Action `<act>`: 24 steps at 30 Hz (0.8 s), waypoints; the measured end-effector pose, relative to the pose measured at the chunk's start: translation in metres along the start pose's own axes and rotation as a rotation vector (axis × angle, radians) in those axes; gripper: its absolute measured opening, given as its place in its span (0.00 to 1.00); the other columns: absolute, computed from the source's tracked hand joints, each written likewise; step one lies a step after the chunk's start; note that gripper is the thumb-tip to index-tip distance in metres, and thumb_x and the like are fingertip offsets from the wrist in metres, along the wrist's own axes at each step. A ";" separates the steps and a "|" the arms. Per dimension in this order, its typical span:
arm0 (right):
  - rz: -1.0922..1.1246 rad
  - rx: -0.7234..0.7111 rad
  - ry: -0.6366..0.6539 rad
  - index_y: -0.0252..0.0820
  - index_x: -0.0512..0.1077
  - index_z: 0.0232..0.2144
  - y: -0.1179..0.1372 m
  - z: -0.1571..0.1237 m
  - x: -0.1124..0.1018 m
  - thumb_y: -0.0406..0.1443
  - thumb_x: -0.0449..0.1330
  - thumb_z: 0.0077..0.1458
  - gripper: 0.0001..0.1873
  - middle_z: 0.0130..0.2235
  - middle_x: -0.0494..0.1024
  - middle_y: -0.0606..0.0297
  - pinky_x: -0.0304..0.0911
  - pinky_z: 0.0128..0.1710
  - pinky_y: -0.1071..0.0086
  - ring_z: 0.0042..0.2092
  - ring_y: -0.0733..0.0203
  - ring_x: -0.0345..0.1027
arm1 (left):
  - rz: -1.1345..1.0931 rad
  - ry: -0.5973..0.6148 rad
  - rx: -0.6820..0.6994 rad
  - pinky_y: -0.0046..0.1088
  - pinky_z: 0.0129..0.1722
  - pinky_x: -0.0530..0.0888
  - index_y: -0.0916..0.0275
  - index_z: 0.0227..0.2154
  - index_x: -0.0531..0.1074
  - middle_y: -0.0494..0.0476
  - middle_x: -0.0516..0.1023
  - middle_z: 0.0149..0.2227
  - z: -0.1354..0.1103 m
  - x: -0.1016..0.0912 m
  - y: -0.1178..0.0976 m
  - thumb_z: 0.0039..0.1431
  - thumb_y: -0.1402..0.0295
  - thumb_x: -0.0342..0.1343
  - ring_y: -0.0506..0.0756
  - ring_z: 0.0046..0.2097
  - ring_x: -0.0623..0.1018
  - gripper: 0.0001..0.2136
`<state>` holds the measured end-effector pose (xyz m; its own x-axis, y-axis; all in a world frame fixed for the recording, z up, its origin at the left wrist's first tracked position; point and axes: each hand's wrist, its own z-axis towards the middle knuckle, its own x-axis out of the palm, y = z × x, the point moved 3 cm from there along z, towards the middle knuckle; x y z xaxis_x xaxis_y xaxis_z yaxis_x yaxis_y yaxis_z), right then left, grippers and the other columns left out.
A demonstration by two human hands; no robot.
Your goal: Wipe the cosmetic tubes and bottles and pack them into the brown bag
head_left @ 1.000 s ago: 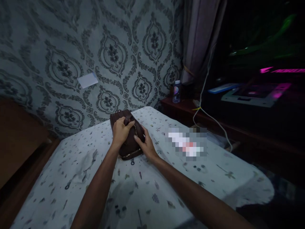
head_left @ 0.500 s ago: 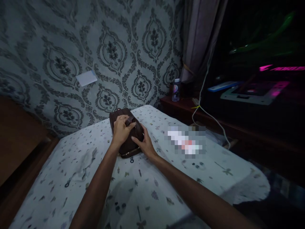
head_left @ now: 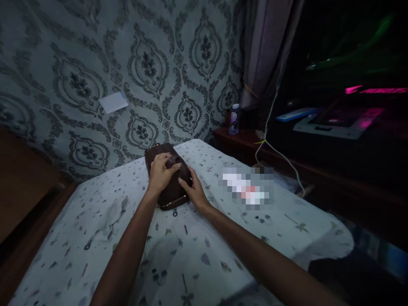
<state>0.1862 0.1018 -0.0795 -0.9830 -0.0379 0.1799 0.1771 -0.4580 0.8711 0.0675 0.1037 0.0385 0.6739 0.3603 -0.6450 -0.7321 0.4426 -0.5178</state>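
A dark brown leather-look handbag (head_left: pixel 172 193) with gold-coloured metal trim along its near edge lies on the patterned white sheet (head_left: pixel 172 289). My left hand (head_left: pixel 160 173) rests over the bag's upper part, its thumb and fingers closed on a dark strap or flap. What exactly lies under those fingers is partly hidden. On the bag's right side, my right hand (head_left: pixel 196 192) grips the edge, with the thumb over the top face and the fingers along the far side.
A pale rumpled cloth (head_left: pixel 112 216) lies left of the bag. To the right is a pixelated patch (head_left: pixel 245 187). Beyond the bed stand a bottle (head_left: pixel 234 121) on a dark red ledge (head_left: pixel 219 135), a hanging white cable (head_left: pixel 283 157) and a curtain (head_left: pixel 266 46). Patterned wall behind.
The whole view has shifted slightly. My right thumb has moved up a little on the bag; my left hand keeps nearly the same grip.
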 end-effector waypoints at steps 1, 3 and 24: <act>-0.008 -0.008 -0.001 0.50 0.63 0.61 0.000 0.001 0.000 0.47 0.62 0.55 0.33 0.62 0.67 0.62 0.53 0.66 0.54 0.63 0.52 0.59 | -0.003 -0.001 0.007 0.39 0.55 0.67 0.59 0.28 0.76 0.54 0.78 0.43 0.000 0.000 0.000 0.52 0.71 0.62 0.60 0.52 0.73 0.01; -0.024 -0.019 0.004 0.49 0.63 0.61 0.000 0.001 0.000 0.47 0.62 0.55 0.32 0.62 0.68 0.61 0.54 0.65 0.54 0.63 0.52 0.61 | -0.019 -0.003 0.018 0.40 0.56 0.66 0.59 0.29 0.76 0.55 0.79 0.43 0.000 0.001 0.001 0.51 0.71 0.63 0.60 0.53 0.73 0.02; -0.133 -0.054 -0.019 0.47 0.59 0.63 0.004 -0.002 0.003 0.47 0.65 0.52 0.39 0.64 0.64 0.59 0.50 0.67 0.51 0.66 0.49 0.56 | -0.037 -0.074 0.054 0.37 0.52 0.69 0.60 0.27 0.76 0.54 0.79 0.38 -0.005 0.003 -0.004 0.52 0.71 0.63 0.58 0.48 0.74 0.01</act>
<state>0.1837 0.0979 -0.0763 -0.9964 0.0430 0.0734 0.0417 -0.5051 0.8621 0.0719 0.0994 0.0358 0.7077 0.4017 -0.5812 -0.7012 0.4999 -0.5083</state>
